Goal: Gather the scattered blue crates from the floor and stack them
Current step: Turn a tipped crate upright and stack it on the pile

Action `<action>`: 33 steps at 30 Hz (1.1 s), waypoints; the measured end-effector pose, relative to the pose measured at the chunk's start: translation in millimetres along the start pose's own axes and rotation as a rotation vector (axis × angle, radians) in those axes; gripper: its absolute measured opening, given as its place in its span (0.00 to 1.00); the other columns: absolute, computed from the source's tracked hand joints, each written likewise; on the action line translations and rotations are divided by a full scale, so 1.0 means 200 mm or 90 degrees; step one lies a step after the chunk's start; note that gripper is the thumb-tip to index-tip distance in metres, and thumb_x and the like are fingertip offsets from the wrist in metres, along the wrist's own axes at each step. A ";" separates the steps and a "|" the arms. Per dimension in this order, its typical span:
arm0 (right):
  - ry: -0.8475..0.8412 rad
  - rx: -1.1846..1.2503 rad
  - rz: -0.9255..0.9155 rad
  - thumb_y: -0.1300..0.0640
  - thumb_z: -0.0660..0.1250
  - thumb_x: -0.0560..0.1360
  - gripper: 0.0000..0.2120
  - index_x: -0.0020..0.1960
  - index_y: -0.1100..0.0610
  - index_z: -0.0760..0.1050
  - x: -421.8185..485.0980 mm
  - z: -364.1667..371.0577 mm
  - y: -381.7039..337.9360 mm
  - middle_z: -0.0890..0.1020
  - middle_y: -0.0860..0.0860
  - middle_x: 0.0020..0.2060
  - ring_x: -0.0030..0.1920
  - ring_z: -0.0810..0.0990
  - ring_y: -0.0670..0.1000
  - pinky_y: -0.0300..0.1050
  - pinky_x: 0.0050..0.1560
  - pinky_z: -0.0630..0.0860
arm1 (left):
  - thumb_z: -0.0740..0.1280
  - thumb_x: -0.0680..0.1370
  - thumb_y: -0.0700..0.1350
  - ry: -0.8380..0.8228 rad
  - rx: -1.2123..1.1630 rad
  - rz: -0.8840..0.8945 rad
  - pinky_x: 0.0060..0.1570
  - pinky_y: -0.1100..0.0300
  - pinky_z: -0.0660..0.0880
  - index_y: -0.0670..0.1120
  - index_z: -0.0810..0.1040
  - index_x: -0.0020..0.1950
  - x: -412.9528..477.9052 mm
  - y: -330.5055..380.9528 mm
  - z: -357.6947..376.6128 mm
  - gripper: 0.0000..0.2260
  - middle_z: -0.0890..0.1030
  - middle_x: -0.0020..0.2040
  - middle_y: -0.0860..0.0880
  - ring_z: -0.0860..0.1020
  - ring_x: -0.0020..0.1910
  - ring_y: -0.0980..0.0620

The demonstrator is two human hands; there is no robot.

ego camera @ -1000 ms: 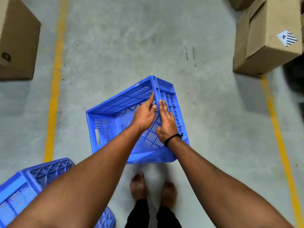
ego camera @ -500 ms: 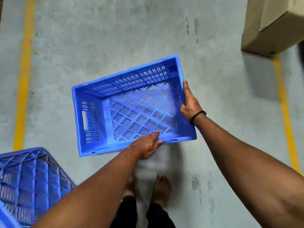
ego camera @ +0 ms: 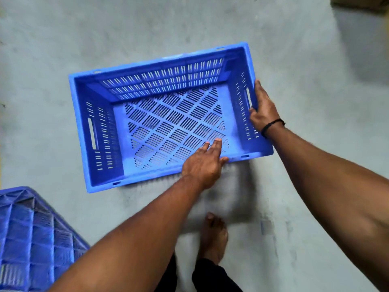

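Note:
A blue slotted crate (ego camera: 168,123) stands open side up on the grey concrete floor in front of me. My right hand (ego camera: 263,108) grips its right short wall beside the handle slot, thumb inside and fingers outside. My left hand (ego camera: 205,165) lies flat over the near long rim, with straight fingers reaching onto the crate's slotted bottom and not curled around anything. A second blue crate (ego camera: 31,239) sits at the lower left, ribbed underside up and partly cut off by the frame.
My bare foot (ego camera: 213,234) stands just behind the crate's near edge. A cardboard box corner (ego camera: 362,3) shows at the top right. Bare concrete floor (ego camera: 305,186) surrounds the crate.
The crate went from standing on its side to lying open side up. My right hand moved to its right wall, and my left hand went from the crate's bottom to the near rim.

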State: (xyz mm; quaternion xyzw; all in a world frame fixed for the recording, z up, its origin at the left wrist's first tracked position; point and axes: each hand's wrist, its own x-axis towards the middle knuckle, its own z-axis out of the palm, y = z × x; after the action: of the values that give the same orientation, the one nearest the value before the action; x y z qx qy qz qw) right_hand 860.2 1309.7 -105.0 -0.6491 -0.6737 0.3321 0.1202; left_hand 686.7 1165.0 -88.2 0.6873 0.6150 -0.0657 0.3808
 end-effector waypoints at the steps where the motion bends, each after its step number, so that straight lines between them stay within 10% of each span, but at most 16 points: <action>1: -0.002 -0.003 -0.002 0.74 0.56 0.70 0.37 0.77 0.62 0.49 0.00 0.00 0.00 0.56 0.56 0.76 0.76 0.55 0.52 0.31 0.70 0.47 | 0.49 0.82 0.57 0.008 0.003 -0.002 0.71 0.51 0.58 0.47 0.50 0.78 0.00 0.00 0.00 0.27 0.56 0.78 0.50 0.54 0.77 0.49; 6: -0.056 -0.196 0.006 0.52 0.60 0.78 0.35 0.78 0.52 0.45 -0.03 -0.04 -0.06 0.45 0.53 0.77 0.77 0.46 0.56 0.56 0.74 0.48 | 0.50 0.82 0.56 0.006 -0.043 -0.018 0.73 0.53 0.52 0.44 0.45 0.78 -0.03 -0.01 -0.07 0.29 0.54 0.78 0.47 0.53 0.77 0.48; 10: -0.119 -0.355 -0.187 0.29 0.42 0.74 0.33 0.75 0.41 0.54 -0.28 0.01 -0.23 0.52 0.50 0.77 0.76 0.51 0.57 0.67 0.70 0.47 | 0.46 0.80 0.61 0.063 0.008 -0.059 0.75 0.53 0.49 0.42 0.45 0.78 -0.15 -0.22 -0.16 0.33 0.54 0.78 0.45 0.53 0.77 0.49; 16: -0.175 -0.394 -0.032 0.29 0.30 0.70 0.37 0.76 0.41 0.48 -0.41 0.25 -0.20 0.49 0.46 0.77 0.77 0.49 0.54 0.62 0.73 0.44 | 0.29 0.71 0.63 0.051 0.161 -0.172 0.75 0.50 0.42 0.44 0.48 0.78 -0.38 -0.56 -0.09 0.40 0.53 0.79 0.49 0.48 0.78 0.51; 23: -0.147 -0.441 0.014 0.28 0.30 0.69 0.40 0.77 0.43 0.41 -0.50 0.29 -0.15 0.45 0.48 0.77 0.77 0.45 0.54 0.59 0.75 0.42 | 0.31 0.74 0.61 0.101 0.166 -0.131 0.75 0.51 0.46 0.45 0.51 0.78 -0.33 -0.64 -0.09 0.36 0.56 0.78 0.50 0.50 0.78 0.49; 33: 0.026 -0.403 0.027 0.34 0.54 0.72 0.37 0.77 0.46 0.49 -0.29 0.08 -0.14 0.50 0.54 0.77 0.75 0.51 0.63 0.65 0.71 0.50 | 0.46 0.77 0.60 0.208 0.127 -0.111 0.74 0.50 0.44 0.44 0.55 0.77 -0.25 -0.95 -0.38 0.32 0.58 0.77 0.47 0.51 0.77 0.45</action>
State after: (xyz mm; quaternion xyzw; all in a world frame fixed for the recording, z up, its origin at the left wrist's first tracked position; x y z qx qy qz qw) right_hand 836.6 1251.8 -84.2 -0.6749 -0.7272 0.0954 -0.0814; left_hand 476.8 1161.6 -90.7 0.6673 0.7162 -0.0462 0.1988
